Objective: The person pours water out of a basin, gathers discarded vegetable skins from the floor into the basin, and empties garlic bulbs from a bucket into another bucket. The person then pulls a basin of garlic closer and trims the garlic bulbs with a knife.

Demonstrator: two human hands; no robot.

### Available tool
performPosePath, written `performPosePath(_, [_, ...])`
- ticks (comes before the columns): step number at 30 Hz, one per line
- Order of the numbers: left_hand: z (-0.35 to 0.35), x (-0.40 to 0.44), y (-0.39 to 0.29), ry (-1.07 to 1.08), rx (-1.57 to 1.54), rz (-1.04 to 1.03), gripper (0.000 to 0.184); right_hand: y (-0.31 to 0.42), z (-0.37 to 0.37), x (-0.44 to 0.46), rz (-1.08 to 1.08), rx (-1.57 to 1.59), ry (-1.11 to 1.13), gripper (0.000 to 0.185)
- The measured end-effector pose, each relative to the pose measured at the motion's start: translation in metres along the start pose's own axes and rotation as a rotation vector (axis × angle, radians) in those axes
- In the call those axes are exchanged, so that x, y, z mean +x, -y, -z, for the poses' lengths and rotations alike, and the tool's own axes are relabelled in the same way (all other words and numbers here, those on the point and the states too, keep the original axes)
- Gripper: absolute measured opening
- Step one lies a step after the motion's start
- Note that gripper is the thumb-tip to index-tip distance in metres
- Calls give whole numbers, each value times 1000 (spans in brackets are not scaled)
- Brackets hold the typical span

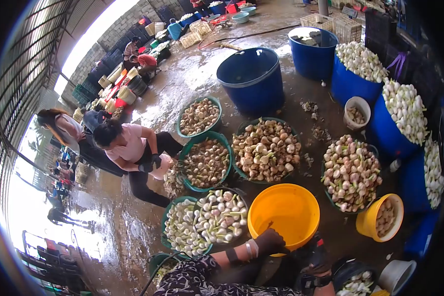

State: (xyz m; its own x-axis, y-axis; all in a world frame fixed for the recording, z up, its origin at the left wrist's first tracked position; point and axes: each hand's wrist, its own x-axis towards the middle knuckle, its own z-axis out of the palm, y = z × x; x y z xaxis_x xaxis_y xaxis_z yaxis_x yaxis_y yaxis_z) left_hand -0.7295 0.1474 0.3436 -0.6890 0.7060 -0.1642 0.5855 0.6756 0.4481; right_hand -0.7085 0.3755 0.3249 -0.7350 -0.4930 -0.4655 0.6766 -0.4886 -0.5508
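We're right at the yellow bucket [285, 212], bare yellow showing inside, on the wet floor [111, 197] just ahead. Our gloved left hand [271, 241] bends over its near rim, our right hand [316, 254] sits beside it, the two apart; clamped on anything? We can't tell. Pale garlic [360, 60] heaps the blue tubs [350, 85], seemingly done; brown garlic [266, 150] beyond the bucket looks left over.
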Motion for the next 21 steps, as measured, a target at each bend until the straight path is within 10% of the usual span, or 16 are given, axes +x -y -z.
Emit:
performPosePath(2, [-14, 19, -6, 30, 38, -29, 26, -6, 26, 21, 83, -528, 63, 42])
performPosePath(4, [-11, 47, -14, 179, 57, 1, 28, -23, 69, 37, -244, 248, -92, 42])
performPosePath(12, [-12, 89, -51, 221, -27, 243, 27, 84, 69, 25, -471, 549, 29, 27])
performPosePath(15, [-12, 67, -60, -286, -110, 387, 39, 55, 118, 47, -362, 164, 25, 25])
performPosePath(18, [31, 28, -81, -140, -307, 827, 39, 96, 102, 46, -400, -51, -166, 24])
performPosePath(21, [-1, -33, -90, -62, -240, 1082, 41, 51, 225, 80, 5, -758, -38, 27])
